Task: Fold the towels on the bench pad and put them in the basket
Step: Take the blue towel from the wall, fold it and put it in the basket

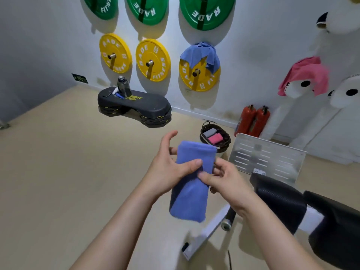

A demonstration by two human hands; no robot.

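Blue towel (190,195) pinched by left grip (167,166) and right grip (228,181), basket (227,142) beyond, yellow plates (143,55) lettered RADE FITNESS

Gym or fitness room. Green weight plates (206,10) and yellow weight plates (153,60) hang on wall pegs along the top of the frame. An aerobic step platform (136,106) sits centre left, and a black bench pad (282,199) lower right.

A: What can be read at the top?
B: The left green plate (101,6) shows "FITNE", the middle green plate (147,8) and the right green plate (206,12) show "RADE".
A: And below?
B: The middle yellow plate (153,60) shows "RADE" and "FITNESS". The yellow print of the black step (134,106) is unreadable.
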